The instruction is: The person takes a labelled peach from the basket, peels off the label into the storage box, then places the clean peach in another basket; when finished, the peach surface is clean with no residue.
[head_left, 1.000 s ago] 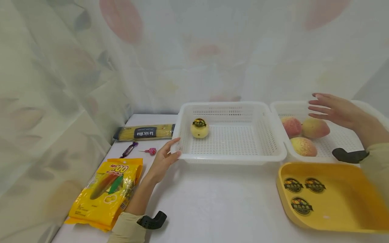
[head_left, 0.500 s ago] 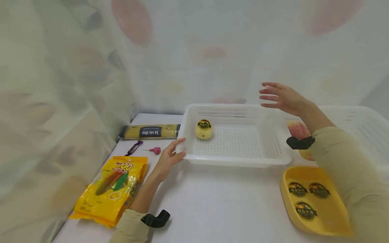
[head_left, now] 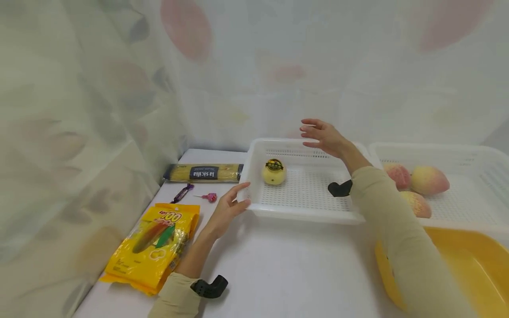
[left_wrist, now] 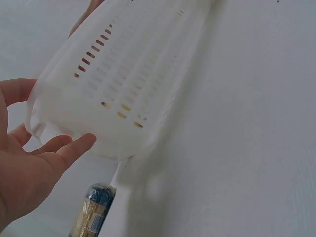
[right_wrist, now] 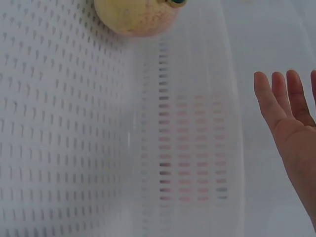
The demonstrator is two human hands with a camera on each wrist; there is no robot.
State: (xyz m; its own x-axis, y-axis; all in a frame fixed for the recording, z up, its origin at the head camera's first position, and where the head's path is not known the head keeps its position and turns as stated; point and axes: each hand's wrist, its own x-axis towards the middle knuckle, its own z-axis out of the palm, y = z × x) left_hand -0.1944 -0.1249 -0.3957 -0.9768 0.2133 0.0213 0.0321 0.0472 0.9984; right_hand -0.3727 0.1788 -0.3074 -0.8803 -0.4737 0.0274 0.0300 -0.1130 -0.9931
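Note:
My left hand (head_left: 227,211) holds the left rim of a white perforated basket (head_left: 306,213). In the left wrist view its fingers (left_wrist: 17,91) reach behind the rim, and the thumb lies against the outer wall. One round, pale yellow fruit (head_left: 274,176) with a black sticker sits at the left inside this basket; the right wrist view shows part of it at the top. My right hand (head_left: 324,137) hovers over the basket's back rim, fingers apart and holding nothing. It is to the right of the fruit and does not touch it.
A second white basket (head_left: 469,207) with several peaches (head_left: 429,180) adjoins on the right. In front stands a yellow tub (head_left: 469,260), partly behind my right sleeve. Noodles (head_left: 204,172), a purple candy (head_left: 183,193), a lollipop (head_left: 209,197) and a yellow snack bag (head_left: 153,247) lie left.
My right hand has moved left from above the peach basket to above the basket with the fruit. The left hand stays at the rim while the whole view has shifted slightly.

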